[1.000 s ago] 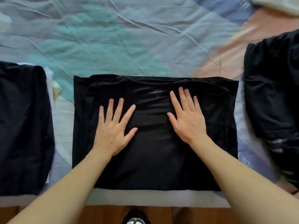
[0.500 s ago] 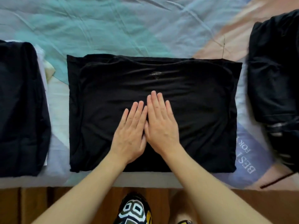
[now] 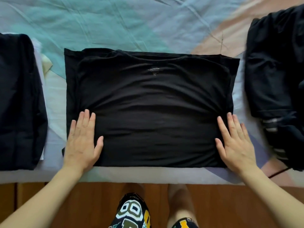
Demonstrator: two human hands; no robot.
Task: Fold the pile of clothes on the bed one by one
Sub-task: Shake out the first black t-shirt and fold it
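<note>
Head view: a black T-shirt [image 3: 148, 104], folded into a broad rectangle w/ the collar at the far side & a small neck label showing, lies flat at the near edge of a bed sheet [image 3: 115, 25] patterned in teal, lilac & peach. Soft creases run across its middle. The person's left hand [image 3: 82, 142] is pressed palm-down on the shirt's near-left corner, fingers straight & together, gripping nothing; the right hand [image 3: 235, 142] does likewise at the near-right corner. A folded dark stack [image 3: 18, 102] sits to the left, a heap of dark clothes [image 3: 276, 83] to the right.
</note>
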